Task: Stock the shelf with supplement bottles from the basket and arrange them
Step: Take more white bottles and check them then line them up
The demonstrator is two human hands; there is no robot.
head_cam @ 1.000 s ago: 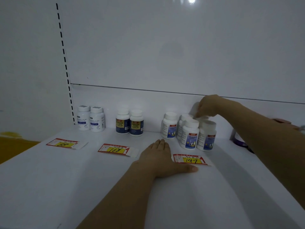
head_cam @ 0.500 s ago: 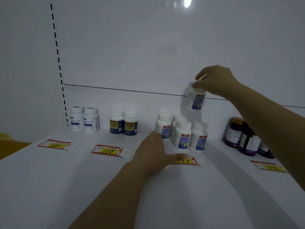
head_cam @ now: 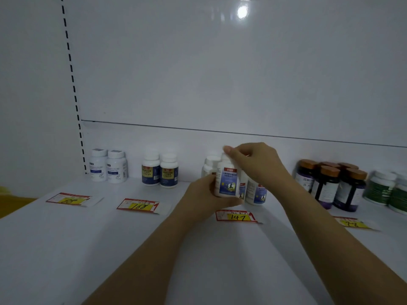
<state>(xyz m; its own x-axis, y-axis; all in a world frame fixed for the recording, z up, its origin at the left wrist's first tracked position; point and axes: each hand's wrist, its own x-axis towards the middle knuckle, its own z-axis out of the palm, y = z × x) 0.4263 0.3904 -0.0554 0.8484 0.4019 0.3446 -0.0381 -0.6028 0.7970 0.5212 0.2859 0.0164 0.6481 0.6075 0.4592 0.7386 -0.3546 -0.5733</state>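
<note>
The left hand (head_cam: 204, 198) cups the bottle (head_cam: 228, 183) by its side and the right hand (head_cam: 257, 164) pinches its top (light, stiff, probably slick plastic: best gripped round the body).

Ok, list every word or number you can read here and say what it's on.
"168", then a red "1": second price tag from the left.
"147", then a red "1": third price tag, in front of the held bottle.
Leftmost price tag and rightmost price tag: handwriting illegible.
All bottle labels: too blurred to read.
</note>
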